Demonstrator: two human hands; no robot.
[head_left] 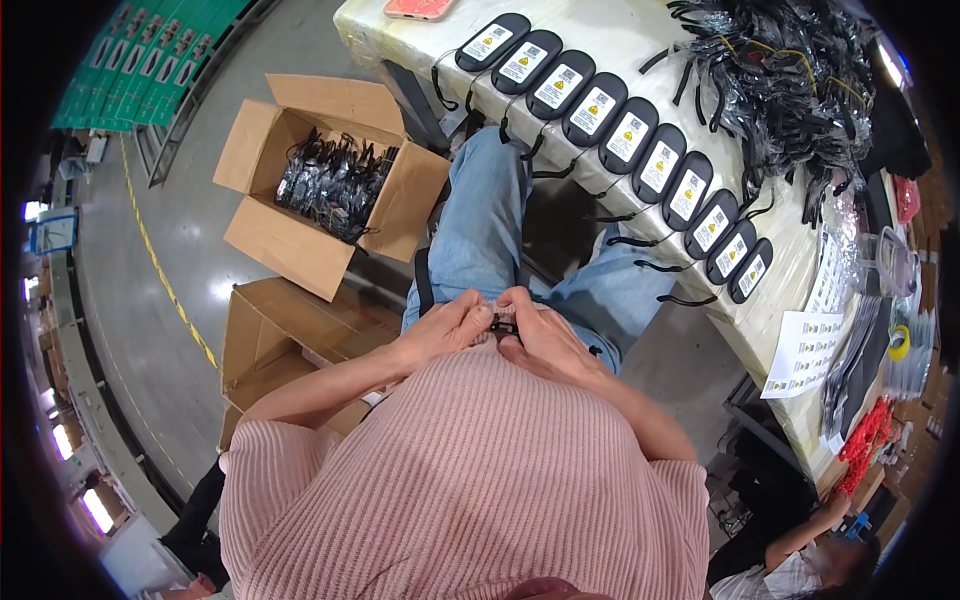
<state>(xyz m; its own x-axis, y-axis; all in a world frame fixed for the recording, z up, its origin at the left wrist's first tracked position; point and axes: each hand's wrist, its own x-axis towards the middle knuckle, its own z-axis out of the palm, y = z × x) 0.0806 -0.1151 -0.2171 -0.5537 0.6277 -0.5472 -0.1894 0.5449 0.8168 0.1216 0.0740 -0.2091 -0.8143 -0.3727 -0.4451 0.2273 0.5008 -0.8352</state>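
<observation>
A small black part [503, 326] is pinched between both hands, close against the body over the lap, below the tabletop [640, 40] edge. The left hand [450, 325] has its fingers closed on the part's left end; the right hand [540, 335] has its fingers clamped on the right end. Most of the part is hidden, so its kind cannot be told. The work would best be done with a steady grip at both ends and the part kept over the lap, so nothing drops to the floor. On the tabletop eleven black oval packs [628, 137] with labels and cords are laid in one slanting row. One heap of bagged black cords [790, 80] lies beyond them. One open box [325, 185] of similar bags stands on the floor, with two more boxes [290, 335] near it.
</observation>
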